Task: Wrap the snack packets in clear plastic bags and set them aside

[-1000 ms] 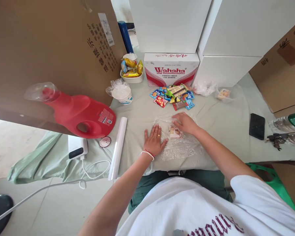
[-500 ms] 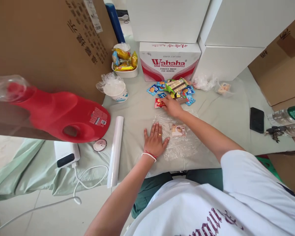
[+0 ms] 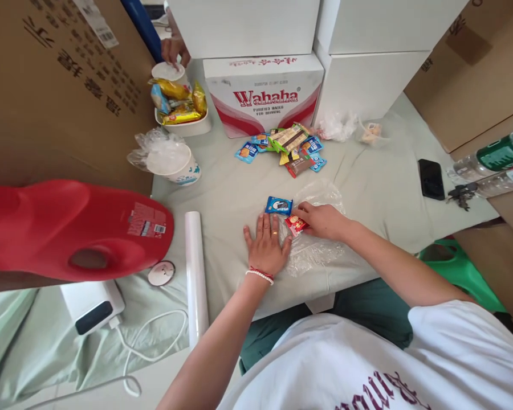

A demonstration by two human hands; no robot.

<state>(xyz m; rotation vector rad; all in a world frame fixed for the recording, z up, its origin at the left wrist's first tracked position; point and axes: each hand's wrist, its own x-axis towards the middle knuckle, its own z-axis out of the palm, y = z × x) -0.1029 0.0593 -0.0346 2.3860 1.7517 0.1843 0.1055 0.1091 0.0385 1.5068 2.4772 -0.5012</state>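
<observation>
My left hand (image 3: 266,246) lies flat with fingers spread on the left edge of a sheet of clear plastic wrap (image 3: 317,249) on the green cloth. My right hand (image 3: 322,220) rests on the wrap, its fingers closed on a small red snack packet (image 3: 294,222). A blue snack packet (image 3: 279,205) lies just above my left fingertips, at the wrap's edge. Farther back sits a pile of small snack packets (image 3: 288,148).
A roll of plastic wrap (image 3: 195,266) lies left of my hand, beside a red detergent jug (image 3: 89,230) and a white power bank (image 3: 93,304). Behind are a covered paper cup (image 3: 171,163), a tray of snacks (image 3: 180,109), a Wahaha box (image 3: 263,94), another person's hand (image 3: 175,50). A black phone (image 3: 431,179) lies right.
My right hand reached to the snack pile and came back onto the wrap with a red packet. A blue packet now lies by the wrap. My left hand stayed flat.
</observation>
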